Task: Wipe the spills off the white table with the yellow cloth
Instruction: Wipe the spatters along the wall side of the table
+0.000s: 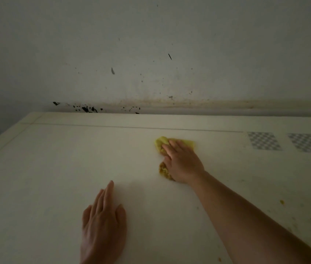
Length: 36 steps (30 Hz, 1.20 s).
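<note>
Yellow cloth bunched mid-bench, long axis near-to-far. Right grip flat, barely curled, pressing down on it. Left grip flat on bench, holding nothing.

Left hand: bare, seen to the wrist. Right hand: bare; forearm bare along its whole visible length.

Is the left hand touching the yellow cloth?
Apart. The head view shows the left hand flat on the white table, with bare tabletop between it and the yellow cloth under the right hand.
</note>
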Each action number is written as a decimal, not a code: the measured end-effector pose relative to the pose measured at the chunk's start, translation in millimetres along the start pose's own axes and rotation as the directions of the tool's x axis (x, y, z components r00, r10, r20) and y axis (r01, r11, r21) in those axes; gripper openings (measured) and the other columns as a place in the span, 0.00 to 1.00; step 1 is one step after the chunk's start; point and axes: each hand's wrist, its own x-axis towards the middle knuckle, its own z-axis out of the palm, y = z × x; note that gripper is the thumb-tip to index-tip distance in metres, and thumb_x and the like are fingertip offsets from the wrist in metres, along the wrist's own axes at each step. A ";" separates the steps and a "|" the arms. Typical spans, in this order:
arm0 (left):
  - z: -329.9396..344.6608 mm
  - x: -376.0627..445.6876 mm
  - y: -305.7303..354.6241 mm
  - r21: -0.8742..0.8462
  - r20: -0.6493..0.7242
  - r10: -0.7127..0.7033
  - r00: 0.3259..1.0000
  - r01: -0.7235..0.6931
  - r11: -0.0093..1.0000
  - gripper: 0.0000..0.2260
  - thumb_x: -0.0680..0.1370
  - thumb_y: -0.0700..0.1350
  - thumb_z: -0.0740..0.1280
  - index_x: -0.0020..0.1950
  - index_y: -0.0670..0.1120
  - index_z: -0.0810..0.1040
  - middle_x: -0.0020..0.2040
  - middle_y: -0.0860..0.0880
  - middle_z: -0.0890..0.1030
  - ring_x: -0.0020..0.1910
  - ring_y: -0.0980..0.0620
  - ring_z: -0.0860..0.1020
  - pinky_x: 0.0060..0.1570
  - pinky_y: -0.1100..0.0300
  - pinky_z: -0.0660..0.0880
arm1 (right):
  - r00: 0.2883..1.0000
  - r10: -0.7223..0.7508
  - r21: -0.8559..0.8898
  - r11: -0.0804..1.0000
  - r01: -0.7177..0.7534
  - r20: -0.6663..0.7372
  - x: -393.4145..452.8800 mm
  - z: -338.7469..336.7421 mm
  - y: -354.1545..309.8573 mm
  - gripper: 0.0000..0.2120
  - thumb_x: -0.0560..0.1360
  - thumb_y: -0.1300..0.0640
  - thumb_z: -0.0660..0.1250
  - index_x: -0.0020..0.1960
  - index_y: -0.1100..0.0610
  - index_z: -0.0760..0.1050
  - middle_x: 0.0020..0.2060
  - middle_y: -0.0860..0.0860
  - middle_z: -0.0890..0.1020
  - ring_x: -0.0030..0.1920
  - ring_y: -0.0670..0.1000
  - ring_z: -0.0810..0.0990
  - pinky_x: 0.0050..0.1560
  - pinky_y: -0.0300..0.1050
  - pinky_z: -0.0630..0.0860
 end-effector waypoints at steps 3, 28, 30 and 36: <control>-0.7 -1.4 -0.4 0.005 -0.020 0.015 1.000 -0.015 1.000 0.29 0.76 0.49 0.57 0.75 0.53 0.50 0.75 0.52 0.61 0.74 0.55 0.57 0.71 0.56 0.54 | 0.997 0.080 -0.039 0.996 -0.080 0.006 20.9 -4.1 17.4 0.28 0.77 0.39 0.44 0.74 0.49 0.50 0.77 0.52 0.51 0.75 0.55 0.46 0.73 0.53 0.44; 8.5 -5.0 -6.9 0.088 -0.047 0.097 0.994 -0.093 0.992 0.17 0.78 0.52 0.56 0.66 0.55 0.70 0.71 0.47 0.68 0.71 0.48 0.64 0.68 0.50 0.59 | 0.986 0.168 -0.066 0.983 -0.168 -0.009 -45.7 -57.9 150.4 0.23 0.79 0.53 0.48 0.74 0.49 0.52 0.76 0.52 0.52 0.75 0.56 0.48 0.74 0.54 0.49; 7.0 -6.4 -4.1 0.109 -0.063 0.108 0.992 -0.101 0.989 0.16 0.77 0.50 0.58 0.65 0.52 0.72 0.68 0.45 0.71 0.67 0.44 0.67 0.66 0.49 0.62 | 0.994 0.104 -0.048 0.994 -0.102 0.033 -64.8 -55.8 135.8 0.23 0.79 0.54 0.48 0.74 0.48 0.52 0.77 0.50 0.51 0.75 0.53 0.47 0.74 0.53 0.49; 2.2 -18.6 2.2 0.187 -0.034 0.143 0.989 -0.134 0.973 0.15 0.77 0.48 0.57 0.62 0.50 0.75 0.63 0.44 0.75 0.61 0.41 0.71 0.62 0.49 0.64 | 0.976 -0.160 -0.002 0.987 0.162 0.150 -136.4 -44.3 77.5 0.24 0.79 0.56 0.50 0.74 0.48 0.52 0.76 0.50 0.51 0.75 0.52 0.46 0.73 0.50 0.46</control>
